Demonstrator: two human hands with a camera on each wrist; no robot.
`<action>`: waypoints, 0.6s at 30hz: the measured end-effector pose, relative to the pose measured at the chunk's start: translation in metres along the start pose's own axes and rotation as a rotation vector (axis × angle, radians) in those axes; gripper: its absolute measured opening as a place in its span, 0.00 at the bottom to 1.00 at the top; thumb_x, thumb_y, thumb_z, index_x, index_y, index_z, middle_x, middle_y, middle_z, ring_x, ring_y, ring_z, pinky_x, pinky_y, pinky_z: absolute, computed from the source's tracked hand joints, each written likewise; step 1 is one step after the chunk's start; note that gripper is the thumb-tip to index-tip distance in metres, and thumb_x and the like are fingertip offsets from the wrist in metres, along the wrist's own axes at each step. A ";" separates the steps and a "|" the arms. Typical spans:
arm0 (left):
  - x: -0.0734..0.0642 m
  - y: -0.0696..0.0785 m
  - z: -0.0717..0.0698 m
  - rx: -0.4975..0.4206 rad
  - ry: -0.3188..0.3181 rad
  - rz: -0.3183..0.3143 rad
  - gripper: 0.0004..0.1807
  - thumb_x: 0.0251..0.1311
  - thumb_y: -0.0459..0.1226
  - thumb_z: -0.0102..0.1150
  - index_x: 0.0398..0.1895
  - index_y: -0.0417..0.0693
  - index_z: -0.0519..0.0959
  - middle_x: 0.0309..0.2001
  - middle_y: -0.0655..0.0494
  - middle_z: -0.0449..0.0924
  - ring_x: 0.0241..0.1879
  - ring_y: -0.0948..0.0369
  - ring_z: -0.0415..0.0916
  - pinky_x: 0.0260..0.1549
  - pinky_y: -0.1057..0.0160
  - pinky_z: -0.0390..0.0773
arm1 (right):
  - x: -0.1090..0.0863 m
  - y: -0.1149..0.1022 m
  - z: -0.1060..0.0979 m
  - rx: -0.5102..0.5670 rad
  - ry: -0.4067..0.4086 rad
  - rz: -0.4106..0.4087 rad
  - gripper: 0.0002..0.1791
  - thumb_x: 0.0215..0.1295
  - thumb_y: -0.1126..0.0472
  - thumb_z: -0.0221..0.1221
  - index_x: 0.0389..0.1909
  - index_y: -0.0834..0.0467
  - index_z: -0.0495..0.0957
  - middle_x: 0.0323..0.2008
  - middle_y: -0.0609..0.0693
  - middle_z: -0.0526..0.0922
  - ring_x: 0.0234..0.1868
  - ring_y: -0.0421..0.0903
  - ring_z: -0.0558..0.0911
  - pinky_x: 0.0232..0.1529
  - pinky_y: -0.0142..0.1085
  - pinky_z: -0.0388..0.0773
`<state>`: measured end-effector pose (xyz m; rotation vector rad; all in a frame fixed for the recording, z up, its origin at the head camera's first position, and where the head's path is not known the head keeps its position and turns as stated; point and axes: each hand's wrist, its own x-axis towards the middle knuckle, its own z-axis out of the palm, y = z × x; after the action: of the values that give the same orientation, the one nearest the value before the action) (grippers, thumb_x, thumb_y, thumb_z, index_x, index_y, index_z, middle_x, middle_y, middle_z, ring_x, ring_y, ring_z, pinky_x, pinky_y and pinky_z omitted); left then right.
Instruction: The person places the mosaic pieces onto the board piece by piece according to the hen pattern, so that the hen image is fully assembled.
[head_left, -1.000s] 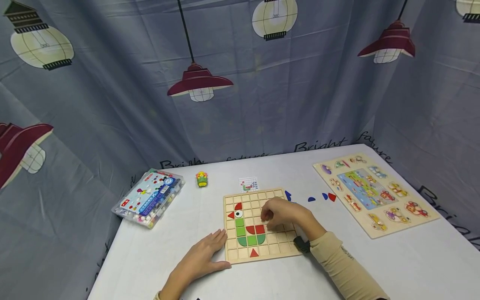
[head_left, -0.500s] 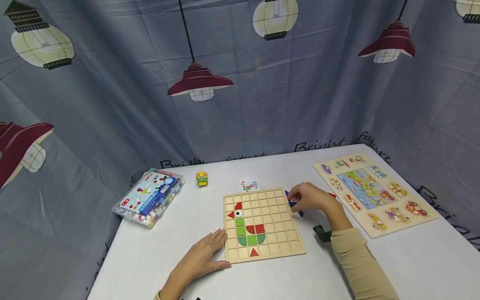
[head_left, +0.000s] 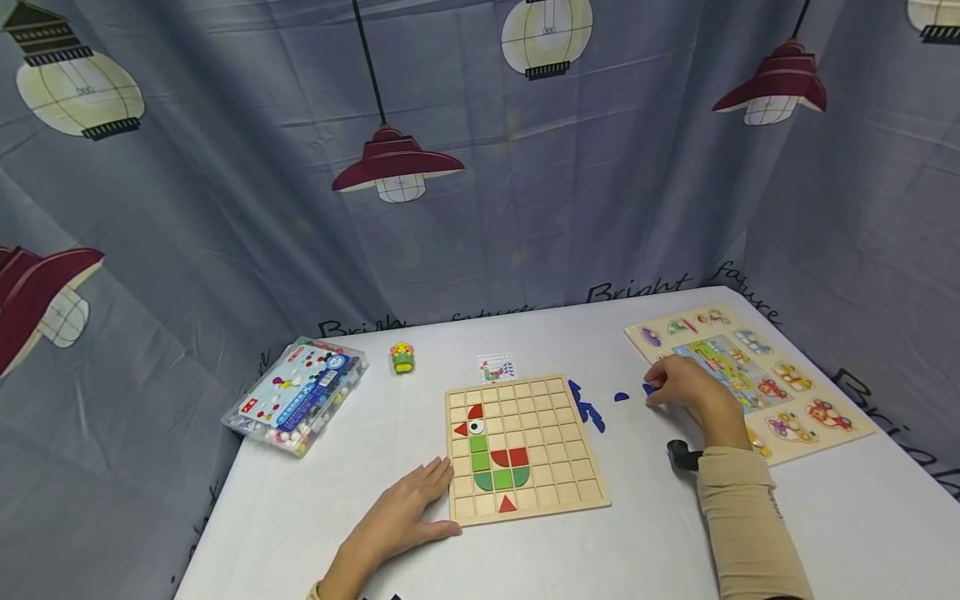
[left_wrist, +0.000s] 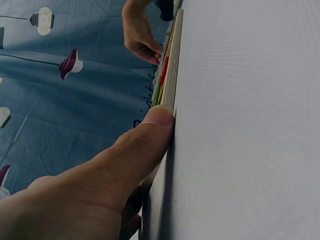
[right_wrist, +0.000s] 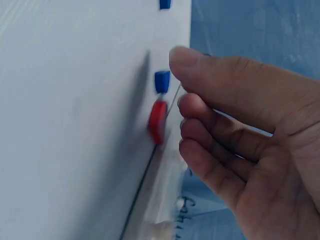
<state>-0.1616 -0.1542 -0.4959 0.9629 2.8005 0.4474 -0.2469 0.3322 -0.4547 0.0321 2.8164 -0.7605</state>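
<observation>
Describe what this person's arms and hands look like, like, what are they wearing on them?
The right hand and left hand wear no gloves. The right arm has a tan sleeve with a small dark marking, too small to read, and a black device at the wrist. Only a tan edge of the left sleeve shows.

Flat wooden grid board (head_left: 544, 418) with red and green pieces (head_left: 479, 462).

At the lower right of the head view, a creased tan sleeve (head_left: 750, 525) has a wide cuff and a small dark marking (head_left: 776, 502). A rounded black gadget (head_left: 683, 456) sits beside the cuff. A second tan sleeve (head_left: 314, 592) shows at the bottom edge, left of centre.
</observation>
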 end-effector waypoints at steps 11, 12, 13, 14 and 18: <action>0.000 0.000 0.001 0.008 0.008 0.010 0.48 0.54 0.67 0.57 0.69 0.42 0.68 0.71 0.48 0.66 0.70 0.48 0.65 0.65 0.46 0.69 | -0.005 0.012 0.000 -0.007 0.027 0.080 0.20 0.55 0.62 0.68 0.47 0.66 0.80 0.39 0.59 0.81 0.39 0.51 0.76 0.41 0.44 0.75; 0.000 0.000 0.001 0.008 0.007 0.011 0.48 0.54 0.67 0.57 0.69 0.43 0.68 0.71 0.48 0.66 0.70 0.48 0.65 0.65 0.46 0.69 | -0.005 0.012 0.000 -0.006 0.024 0.083 0.19 0.55 0.62 0.68 0.47 0.66 0.80 0.39 0.59 0.82 0.39 0.51 0.76 0.41 0.45 0.76; 0.000 0.000 0.001 0.009 0.008 0.012 0.48 0.54 0.66 0.57 0.69 0.43 0.68 0.71 0.48 0.66 0.70 0.48 0.65 0.65 0.46 0.69 | -0.005 0.012 0.000 -0.005 0.021 0.084 0.18 0.55 0.63 0.67 0.46 0.65 0.81 0.39 0.58 0.82 0.39 0.51 0.76 0.41 0.45 0.76; 0.000 0.000 0.001 0.008 0.008 0.012 0.48 0.54 0.66 0.58 0.69 0.43 0.68 0.71 0.48 0.66 0.70 0.48 0.65 0.65 0.46 0.69 | -0.004 0.012 0.000 -0.004 0.018 0.081 0.16 0.55 0.63 0.67 0.45 0.64 0.82 0.39 0.58 0.83 0.39 0.51 0.76 0.42 0.46 0.76; 0.000 0.000 0.000 0.006 0.006 0.007 0.48 0.53 0.67 0.58 0.69 0.43 0.68 0.71 0.49 0.66 0.70 0.48 0.65 0.65 0.46 0.69 | 0.000 0.012 0.002 0.000 0.002 0.041 0.11 0.55 0.67 0.66 0.41 0.62 0.85 0.38 0.56 0.86 0.40 0.51 0.79 0.46 0.49 0.77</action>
<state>-0.1613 -0.1542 -0.4962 0.9742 2.8066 0.4434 -0.2455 0.3415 -0.4621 0.0897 2.8081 -0.7523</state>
